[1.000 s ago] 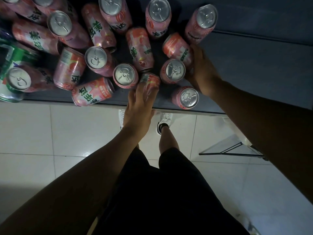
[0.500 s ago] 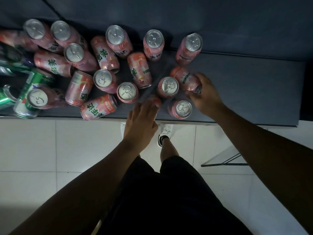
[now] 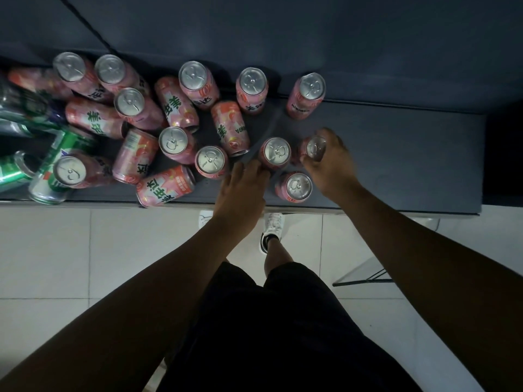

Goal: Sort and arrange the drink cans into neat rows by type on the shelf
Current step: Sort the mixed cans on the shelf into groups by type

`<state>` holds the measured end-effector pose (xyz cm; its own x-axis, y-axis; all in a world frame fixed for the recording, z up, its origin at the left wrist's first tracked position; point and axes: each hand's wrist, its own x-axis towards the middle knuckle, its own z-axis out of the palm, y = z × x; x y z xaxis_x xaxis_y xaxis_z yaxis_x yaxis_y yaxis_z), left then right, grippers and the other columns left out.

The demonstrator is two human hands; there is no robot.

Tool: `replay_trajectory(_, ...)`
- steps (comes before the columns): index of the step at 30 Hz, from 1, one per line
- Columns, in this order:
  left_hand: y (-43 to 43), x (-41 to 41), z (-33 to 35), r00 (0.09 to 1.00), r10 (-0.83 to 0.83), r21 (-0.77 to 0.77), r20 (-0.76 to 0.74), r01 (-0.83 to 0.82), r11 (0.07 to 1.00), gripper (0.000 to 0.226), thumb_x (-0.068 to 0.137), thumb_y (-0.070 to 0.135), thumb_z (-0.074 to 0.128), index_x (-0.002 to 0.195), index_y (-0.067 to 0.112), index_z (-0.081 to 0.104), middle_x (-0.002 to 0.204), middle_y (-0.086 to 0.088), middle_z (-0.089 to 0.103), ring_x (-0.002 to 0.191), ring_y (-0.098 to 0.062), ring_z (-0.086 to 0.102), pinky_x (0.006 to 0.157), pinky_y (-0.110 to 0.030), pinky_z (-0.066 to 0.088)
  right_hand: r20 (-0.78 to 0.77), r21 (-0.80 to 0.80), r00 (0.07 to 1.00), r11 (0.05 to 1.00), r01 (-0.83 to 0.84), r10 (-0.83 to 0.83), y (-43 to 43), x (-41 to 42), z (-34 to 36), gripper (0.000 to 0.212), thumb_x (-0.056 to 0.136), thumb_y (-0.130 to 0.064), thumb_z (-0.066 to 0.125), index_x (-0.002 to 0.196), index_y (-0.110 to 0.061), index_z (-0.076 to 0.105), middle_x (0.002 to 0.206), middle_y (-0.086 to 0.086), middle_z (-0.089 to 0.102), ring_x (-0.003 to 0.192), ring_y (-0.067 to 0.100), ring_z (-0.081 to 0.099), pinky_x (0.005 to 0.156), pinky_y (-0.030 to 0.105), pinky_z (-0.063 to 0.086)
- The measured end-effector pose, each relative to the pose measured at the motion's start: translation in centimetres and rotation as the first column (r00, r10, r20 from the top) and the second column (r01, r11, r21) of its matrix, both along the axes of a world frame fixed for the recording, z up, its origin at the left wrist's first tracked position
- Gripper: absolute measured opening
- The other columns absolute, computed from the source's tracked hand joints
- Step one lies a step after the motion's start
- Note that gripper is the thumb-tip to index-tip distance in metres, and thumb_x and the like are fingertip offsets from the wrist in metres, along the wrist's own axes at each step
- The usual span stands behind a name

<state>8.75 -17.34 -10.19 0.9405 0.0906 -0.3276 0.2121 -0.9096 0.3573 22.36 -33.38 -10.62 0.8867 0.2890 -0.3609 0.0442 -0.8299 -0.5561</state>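
Head view, looking down. Nearest: the person's black shorts (image 3: 268,321), one white shoe (image 3: 274,224) and the pale tiled floor (image 3: 56,250).

Beyond these, both forearms reach onto the dark blue-grey shelf (image 3: 410,165). The left hand (image 3: 240,190) lies palm down at the shelf's front edge, fingers forward and close together. Its fingertips are at the side of an upright pink aluminium drink can with a silver lid (image 3: 275,152). Whether they touch it, or hold anything beneath the palm, cannot be told.

The right hand (image 3: 334,168) is curled round a second upright pink can (image 3: 314,148), thumb and fingers clasping its sides. Between the two hands, near the front edge, stands a third upright pink can (image 3: 295,186).

Left of the left hand, a pink can with green lettering (image 3: 165,186) lies on its side at the edge. Farther left, pink cans stand and lie mixed together, and green cans (image 3: 53,165) are tumbled at the far left.

Beyond the hands, two upright pink cans (image 3: 252,86) (image 3: 308,91) stand apart near the shelf's rear wall.
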Motion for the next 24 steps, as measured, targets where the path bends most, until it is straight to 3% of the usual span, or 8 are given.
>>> replay_trajectory(6,0.7,-1.0,0.6,1.000,0.011,-0.047,0.008,-0.011,0.999,0.057,0.081,0.005,0.070,0.133,0.013,0.050,0.147,-0.010,0.043,0.136,-0.035,0.039,0.105,-0.046,0.047,-0.021,-0.054,0.999,0.998,-0.035,0.034,1.0,0.2,0.7,0.059,0.089,-0.014,0.071,0.143,-0.006,0.048,0.139,0.015,0.054,0.125,0.034,0.055,0.095,0.027,0.040)
replay_trajectory(12,2.4,-2.3,2.3,0.999,0.017,0.005,0.030,-0.017,1.000,0.060,0.081,0.015,0.072,0.136,0.018,0.047,0.152,-0.008,0.040,0.142,-0.036,0.036,0.100,-0.047,0.050,0.134,0.001,0.987,0.996,-0.092,0.091,3.0,-0.8,3.1,0.054,0.088,-0.015,0.061,0.140,-0.006,0.051,0.138,0.017,0.055,0.123,0.038,0.053,0.100,0.052,0.048)
replay_trajectory(16,4.5,-4.0,2.9,0.993,0.046,0.063,0.106,-0.053,0.997,0.062,0.075,0.017,0.077,0.132,0.015,0.054,0.142,-0.013,0.052,0.131,-0.042,0.049,0.090,-0.051,0.053,0.280,0.007,0.931,0.969,-0.247,0.236,5.5,-1.7,4.7,0.052,0.088,-0.022,0.050,0.137,-0.005,0.058,0.144,0.018,0.055,0.133,0.040,0.050,0.108,0.047,0.043)
replay_trajectory(19,6.3,-5.3,3.0,0.989,0.062,0.109,0.134,-0.077,0.991,0.059,0.076,0.020,0.079,0.131,0.012,0.059,0.138,-0.015,0.056,0.127,-0.043,0.052,0.090,-0.053,0.053,0.226,0.047,0.935,0.956,-0.289,0.272,8.0,-2.0,5.3,0.049,0.091,-0.020,0.056,0.138,-0.006,0.055,0.147,0.015,0.052,0.134,0.036,0.050,0.106,0.041,0.044)
replay_trajectory(24,9.5,-7.7,2.3,0.987,0.129,0.176,0.095,-0.144,0.974,0.060,0.078,0.024,0.077,0.134,0.014,0.059,0.140,-0.015,0.055,0.129,-0.044,0.050,0.095,-0.055,0.049,0.097,-0.110,0.918,0.921,-0.373,0.384,11.4,-2.1,4.5,0.048,0.094,-0.028,0.057,0.139,-0.014,0.051,0.143,0.010,0.052,0.122,0.037,0.056,0.095,0.045,0.050)
